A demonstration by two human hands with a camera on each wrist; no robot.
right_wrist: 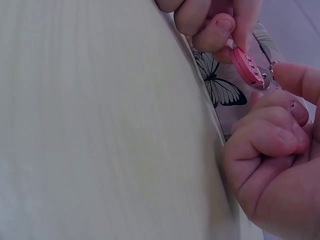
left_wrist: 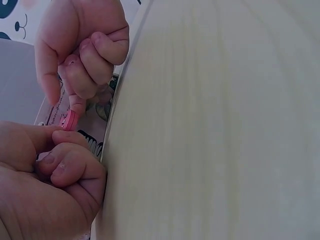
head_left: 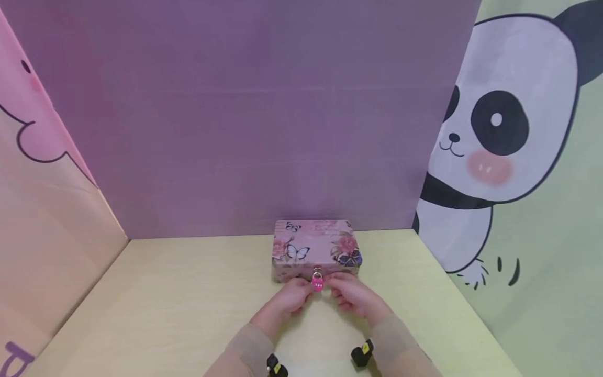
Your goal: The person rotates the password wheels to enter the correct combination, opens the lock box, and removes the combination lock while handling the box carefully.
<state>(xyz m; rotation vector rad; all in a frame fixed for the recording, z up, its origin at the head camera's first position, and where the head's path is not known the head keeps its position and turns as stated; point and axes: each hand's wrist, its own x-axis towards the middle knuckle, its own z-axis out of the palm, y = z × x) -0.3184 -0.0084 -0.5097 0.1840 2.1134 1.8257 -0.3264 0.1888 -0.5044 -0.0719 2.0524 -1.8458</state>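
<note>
Pink padlock (head_left: pixel 317 284), left hand (head_left: pixel 293 295) pinching it, right hand (head_left: pixel 353 294) beside it, thumb and forefinger apart

pink butterfly-print box (head_left: pixel 316 243) | lid closed | pink padlock (head_left: pixel 317 284) | hanging at front

Around me, soft, even light covers the pale tabletop (head_left: pixel 188 293); a blurred shadow edges the right hand (right_wrist: pixel 280 160). Wrist views look dimmer, hazy, digits on the pink padlock (right_wrist: pixel 246 67) unreadable.
</note>
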